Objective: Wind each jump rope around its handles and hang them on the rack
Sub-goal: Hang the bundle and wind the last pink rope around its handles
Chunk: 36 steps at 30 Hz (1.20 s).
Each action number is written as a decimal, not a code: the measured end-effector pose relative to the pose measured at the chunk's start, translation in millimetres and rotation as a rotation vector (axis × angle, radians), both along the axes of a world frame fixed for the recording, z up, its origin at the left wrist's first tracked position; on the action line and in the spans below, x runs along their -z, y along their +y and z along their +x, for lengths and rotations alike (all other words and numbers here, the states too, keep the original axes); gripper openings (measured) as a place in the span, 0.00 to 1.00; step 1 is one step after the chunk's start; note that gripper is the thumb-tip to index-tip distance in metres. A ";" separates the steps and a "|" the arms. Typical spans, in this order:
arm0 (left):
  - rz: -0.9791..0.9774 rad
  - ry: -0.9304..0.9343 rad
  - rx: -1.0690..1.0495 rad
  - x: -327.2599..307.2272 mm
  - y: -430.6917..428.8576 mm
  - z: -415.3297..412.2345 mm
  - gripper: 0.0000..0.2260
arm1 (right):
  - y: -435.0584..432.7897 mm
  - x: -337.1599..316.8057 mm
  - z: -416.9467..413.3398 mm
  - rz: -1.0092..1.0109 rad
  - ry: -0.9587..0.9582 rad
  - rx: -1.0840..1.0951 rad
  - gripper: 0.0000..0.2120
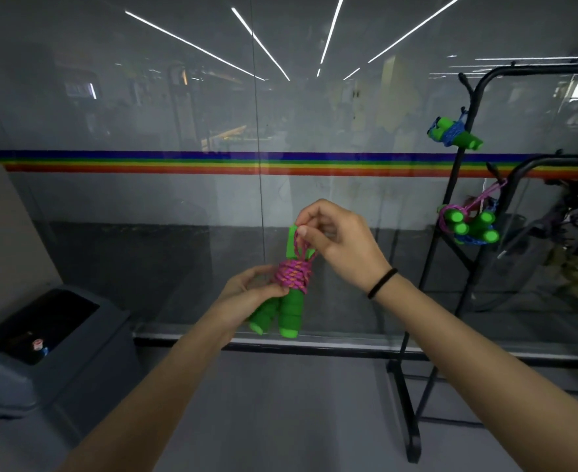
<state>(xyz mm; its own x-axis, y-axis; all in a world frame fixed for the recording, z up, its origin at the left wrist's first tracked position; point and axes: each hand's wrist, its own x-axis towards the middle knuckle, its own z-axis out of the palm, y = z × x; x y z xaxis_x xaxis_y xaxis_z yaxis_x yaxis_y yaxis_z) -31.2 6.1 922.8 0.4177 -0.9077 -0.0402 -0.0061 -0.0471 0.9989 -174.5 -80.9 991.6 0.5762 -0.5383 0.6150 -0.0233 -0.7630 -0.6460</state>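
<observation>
A pink jump rope (293, 274) is wound in a tight coil around its two green handles (291, 315), held in front of me at mid-frame. My left hand (250, 289) grips the handles beside the coil. My right hand (335, 240) pinches a loop of the pink rope just above the coil. The black rack (451, 206) stands to the right. On it hang a blue-wound rope bundle (454, 132) high up and two more wound bundles, one pink and one blue (469, 226), lower down.
A glass wall with a rainbow stripe (178, 163) runs straight ahead. A grey bin (49, 342) with a dark opening stands at lower left. The rack's base foot (411, 434) lies on the grey floor to the right.
</observation>
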 end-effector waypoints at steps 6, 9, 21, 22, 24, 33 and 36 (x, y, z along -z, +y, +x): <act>-0.200 -0.240 0.028 -13.8 -13.8 -30.1 0.20 | -17.2 17.2 -17.0 0.127 0.083 0.088 0.08; -0.297 -0.229 0.125 -16.6 -30.4 -52.0 0.13 | -24.4 25.7 -33.0 0.118 0.143 0.117 0.08; -0.385 -0.152 0.158 -8.4 -131.4 -97.2 0.04 | -98.3 31.9 -91.7 0.193 0.122 0.247 0.10; -0.393 -0.145 0.151 -6.8 -141.0 -98.6 0.04 | -107.0 34.2 -92.5 0.205 0.120 0.255 0.12; -0.405 -0.126 0.139 -2.6 -160.4 -99.3 0.04 | -123.2 39.6 -92.1 0.223 0.121 0.273 0.14; -0.363 -0.065 0.222 13.3 -274.1 -72.0 0.06 | -229.7 62.7 -66.5 0.295 0.081 0.370 0.12; -0.377 -0.055 0.238 3.7 -326.9 -55.3 0.06 | -278.3 49.5 -52.2 0.299 0.072 0.382 0.11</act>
